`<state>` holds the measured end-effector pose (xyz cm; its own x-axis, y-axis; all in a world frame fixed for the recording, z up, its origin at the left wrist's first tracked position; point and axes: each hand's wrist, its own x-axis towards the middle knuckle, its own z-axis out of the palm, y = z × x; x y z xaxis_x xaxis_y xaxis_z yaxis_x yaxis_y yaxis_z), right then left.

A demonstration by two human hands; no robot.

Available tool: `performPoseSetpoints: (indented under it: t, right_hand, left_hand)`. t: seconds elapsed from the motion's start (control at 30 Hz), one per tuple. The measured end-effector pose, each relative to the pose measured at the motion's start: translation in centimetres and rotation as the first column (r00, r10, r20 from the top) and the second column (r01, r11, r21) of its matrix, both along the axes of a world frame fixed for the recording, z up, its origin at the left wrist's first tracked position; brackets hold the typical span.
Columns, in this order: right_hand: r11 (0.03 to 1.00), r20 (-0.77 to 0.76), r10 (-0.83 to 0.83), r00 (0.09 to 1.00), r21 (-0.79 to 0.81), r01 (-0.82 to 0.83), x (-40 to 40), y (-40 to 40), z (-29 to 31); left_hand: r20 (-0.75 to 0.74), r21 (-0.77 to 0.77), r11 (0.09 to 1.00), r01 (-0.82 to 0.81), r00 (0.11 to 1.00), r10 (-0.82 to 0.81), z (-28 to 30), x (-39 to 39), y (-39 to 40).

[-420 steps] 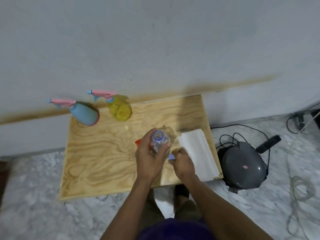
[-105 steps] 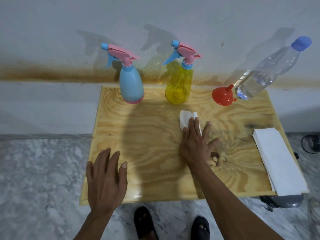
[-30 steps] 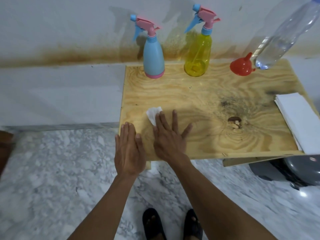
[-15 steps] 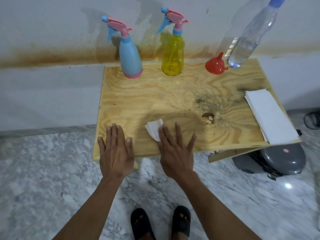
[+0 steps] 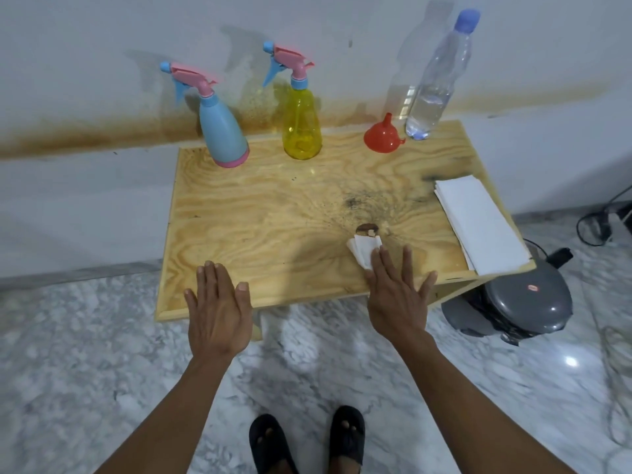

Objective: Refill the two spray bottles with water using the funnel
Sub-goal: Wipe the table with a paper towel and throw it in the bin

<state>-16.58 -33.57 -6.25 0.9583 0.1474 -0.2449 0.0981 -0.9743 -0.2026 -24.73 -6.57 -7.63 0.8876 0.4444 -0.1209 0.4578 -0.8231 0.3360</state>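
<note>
The right hand (image 5: 396, 289) is pressing a small crumpled white tissue (image 5: 363, 249) flat-fingered onto the pale plywood surface (image 5: 273, 213), its grip wide and curled around nothing, while the left hand (image 5: 219, 304) is resting equally open on the near edge. The opaque blue spray bottle (image 5: 222, 131), the translucent yellow spray bottle (image 5: 301, 126), the red plastic funnel (image 5: 383, 135) and the capped clear water bottle (image 5: 436, 83) are standing along the far edge by the wall. A broad wiping stroke is risking toppling the tall water bottle, and the overhanging stack of white paper sheets (image 5: 482, 224) is liable to slide off.
</note>
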Motion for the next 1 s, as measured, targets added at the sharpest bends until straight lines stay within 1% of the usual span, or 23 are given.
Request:
performPoseSetpoints:
  t: [0.1,0.2,0.23,0.27,0.37,0.43,0.5,0.57,0.63,0.73,0.8,0.83,1.0]
  right_hand:
    - [0.972,0.003,-0.124,0.992,0.202,0.121,-0.6,-1.6,1.3]
    - [0.878,0.114,-0.231,0.966,0.451,0.157,-1.5,-2.8,2.9]
    - [0.844,0.129,-0.286,0.950,0.502,0.186,-1.9,-3.0,3.8]
    - [0.807,0.110,-0.340,0.934,0.545,0.229,-2.2,-3.2,4.8]
    - [0.706,0.047,-0.479,0.876,0.613,0.353,-3.3,-3.8,8.3]
    - [0.648,0.027,-0.551,0.834,0.643,0.408,-4.3,-4.4,10.3]
    - [0.569,0.016,-0.631,0.776,0.690,0.448,-5.5,-5.2,12.1]
    - [0.485,0.015,-0.698,0.716,0.745,0.457,-6.7,-6.2,13.9]
    - [0.422,0.020,-0.749,0.662,0.785,0.454,-8.1,-7.6,15.7]
    - [0.391,0.079,-0.805,0.589,0.816,0.425,-10.3,-10.4,17.6]
    - [0.377,0.106,-0.842,0.528,0.816,0.437,-11.7,-12.8,18.4]
    - [0.355,0.102,-0.864,0.493,0.818,0.452,-12.4,-14.0,18.7]
    - [0.174,0.023,-0.949,0.313,0.869,0.463,-14.5,-20.7,19.5]
  left_hand:
    - [-0.005,-0.062,0.997,0.053,0.999,-0.054,1.8,0.1,-1.7]
    - [0.006,-0.123,0.989,0.083,0.997,-0.083,4.3,0.4,-3.8]
    - [0.008,-0.141,0.985,0.094,0.996,-0.094,5.4,0.5,-4.5]
    - [0.009,-0.155,0.982,0.105,0.994,-0.105,6.5,0.7,-5.2]
    - [0.016,-0.177,0.974,0.144,0.990,-0.144,10.0,1.2,-7.3]
    - [0.030,-0.193,0.963,0.186,0.983,-0.184,12.1,1.4,-8.5]
    - [0.063,-0.202,0.950,0.238,0.971,-0.230,13.8,1.4,-9.7]
    - [0.114,-0.205,0.936,0.287,0.956,-0.269,15.3,1.5,-10.8]
    - [0.146,-0.207,0.916,0.343,0.937,-0.318,16.5,1.7,-12.2]
    - [0.159,-0.215,0.885,0.412,0.909,-0.385,17.7,2.0,-14.8]
    - [0.173,-0.196,0.861,0.470,0.881,-0.441,18.2,2.1,-17.0]
    - [0.174,-0.184,0.847,0.498,0.865,-0.471,18.3,2.2,-18.2]
    - [0.164,-0.154,0.752,0.641,0.767,-0.620,18.5,3.5,-25.5]
